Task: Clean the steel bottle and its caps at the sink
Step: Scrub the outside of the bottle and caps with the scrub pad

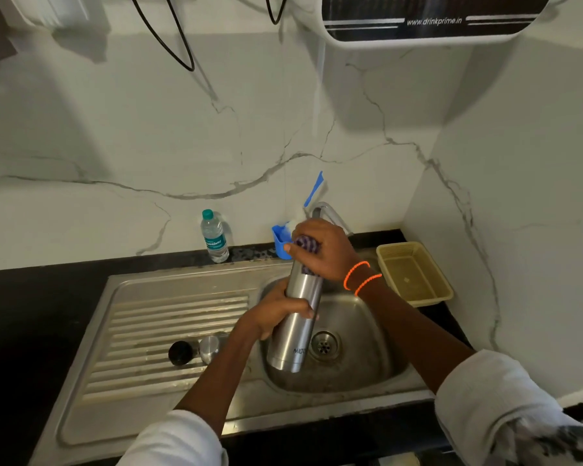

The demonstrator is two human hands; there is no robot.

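Observation:
Over the sink basin (360, 361) stands the steel bottle (295, 334), tilted a little, its base low in the bowl. My left hand (276, 312) grips the bottle's middle from the left. My right hand (320, 250) holds a purple-and-white scrub cloth (305, 245) wrapped over the bottle's top, which is hidden under it. Two caps lie on the ribbed drainboard (148, 331) to the left: a black cap (180, 353) and a steel cap (210, 348), side by side.
A tap (330, 211) rises behind my right hand. A blue holder (281, 242) with a blue-handled brush (313, 190) stands beside it. A small plastic water bottle (215, 237) stands at the wall. A yellow basket (414, 274) sits right of the sink.

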